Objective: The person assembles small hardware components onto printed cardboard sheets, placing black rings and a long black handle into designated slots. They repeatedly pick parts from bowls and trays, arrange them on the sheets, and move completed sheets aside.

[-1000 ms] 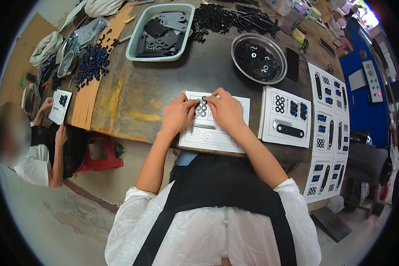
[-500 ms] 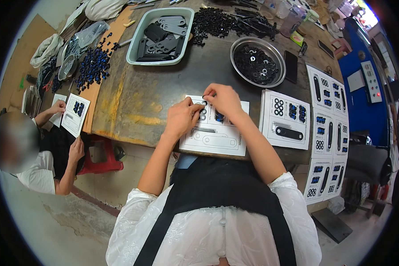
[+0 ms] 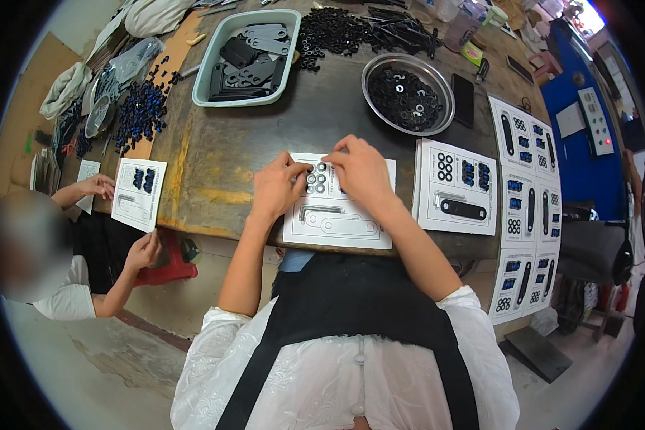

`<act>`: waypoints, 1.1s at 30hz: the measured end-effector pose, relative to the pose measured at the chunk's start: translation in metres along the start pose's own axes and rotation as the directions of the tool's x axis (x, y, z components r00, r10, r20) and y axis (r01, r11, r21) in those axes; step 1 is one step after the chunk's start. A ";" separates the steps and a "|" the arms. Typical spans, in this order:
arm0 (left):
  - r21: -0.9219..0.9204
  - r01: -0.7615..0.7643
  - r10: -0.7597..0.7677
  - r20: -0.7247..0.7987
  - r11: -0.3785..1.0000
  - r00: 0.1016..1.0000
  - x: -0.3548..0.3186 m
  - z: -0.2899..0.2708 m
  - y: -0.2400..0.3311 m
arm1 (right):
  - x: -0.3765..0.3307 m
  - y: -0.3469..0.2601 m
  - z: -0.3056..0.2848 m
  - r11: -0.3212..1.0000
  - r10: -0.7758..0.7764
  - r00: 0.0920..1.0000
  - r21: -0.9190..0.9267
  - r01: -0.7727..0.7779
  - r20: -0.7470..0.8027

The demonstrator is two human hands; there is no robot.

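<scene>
A white printed card lies at the table's front edge, with several round washers in a cluster on its upper left. My left hand rests over the card's left side, fingers curled together and tips at the washers; what they pinch, if anything, is hidden. From the right, my right hand reaches over the card, thumb and finger closed by the top washers on what seems a small washer. Beneath the washers is a bent hex key, above a printed outline of a long flat part.
Behind the card stand a metal bowl of black washers and a pale green tub of flat black parts. Stacked filled cards lie right, more cards beyond. At left, a co-worker holds a card near blue-black bolts.
My left hand has moved slightly left, uncovering more washers. My right fingertips have lowered to the top washers. The co-worker's card has shifted right and turned. The whole view has shifted slightly.
</scene>
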State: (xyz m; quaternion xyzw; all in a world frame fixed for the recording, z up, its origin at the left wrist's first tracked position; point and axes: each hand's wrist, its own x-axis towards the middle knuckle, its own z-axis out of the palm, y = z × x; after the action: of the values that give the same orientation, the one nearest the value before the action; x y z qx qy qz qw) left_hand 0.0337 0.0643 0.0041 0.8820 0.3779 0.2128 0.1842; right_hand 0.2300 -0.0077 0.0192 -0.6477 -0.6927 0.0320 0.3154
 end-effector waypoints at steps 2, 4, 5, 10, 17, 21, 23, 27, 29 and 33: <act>0.037 -0.028 0.028 -0.001 0.999 1.000 -0.003 0.001 -0.002 | -0.005 -0.004 0.009 0.999 0.038 0.998 -0.031 -0.036 0.057; 0.038 -0.029 0.029 0.009 0.999 1.000 -0.004 0.000 -0.002 | -0.006 -0.001 0.017 0.999 0.021 0.999 -0.042 -0.020 0.040; 0.037 -0.029 0.028 0.011 0.999 1.000 -0.004 0.000 -0.002 | -0.006 0.001 0.019 0.999 0.011 0.999 -0.048 -0.010 0.032; 0.018 -0.040 0.041 -0.019 0.999 0.999 -0.008 0.003 -0.001 | -0.013 -0.003 0.018 0.999 0.031 0.998 0.010 -0.032 0.052; -0.080 0.070 -0.076 -0.072 0.994 0.994 0.001 -0.010 0.002 | -0.011 -0.014 0.007 0.998 0.047 0.999 0.051 -0.045 -0.027; 0.104 0.054 -0.004 -0.432 0.993 0.902 0.076 -0.037 -0.047 | -0.005 -0.023 -0.015 0.987 0.102 0.994 0.128 -0.096 -0.038; 0.191 0.097 -0.020 -0.368 0.977 0.930 0.122 -0.054 -0.081 | 0.000 -0.027 -0.021 0.982 0.104 0.993 0.163 -0.095 -0.054; 0.229 0.159 -0.145 -0.078 0.960 0.986 0.185 -0.060 -0.152 | 0.000 -0.030 -0.024 0.977 0.073 0.996 0.204 -0.061 -0.048; 0.298 0.177 -0.170 -0.050 0.938 0.984 0.207 -0.048 -0.156 | -0.008 -0.029 -0.031 0.976 0.110 0.994 0.190 -0.104 -0.021; 0.329 0.151 -0.174 0.042 0.932 0.984 0.224 -0.036 -0.156 | -0.020 -0.025 -0.040 0.957 0.177 0.984 0.233 -0.171 -0.003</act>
State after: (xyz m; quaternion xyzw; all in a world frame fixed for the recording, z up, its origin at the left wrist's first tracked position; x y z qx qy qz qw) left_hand 0.0634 0.3378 0.0117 0.8729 0.4728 0.1005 0.0666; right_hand 0.2261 -0.0441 0.0546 -0.6653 -0.6207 0.1326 0.3930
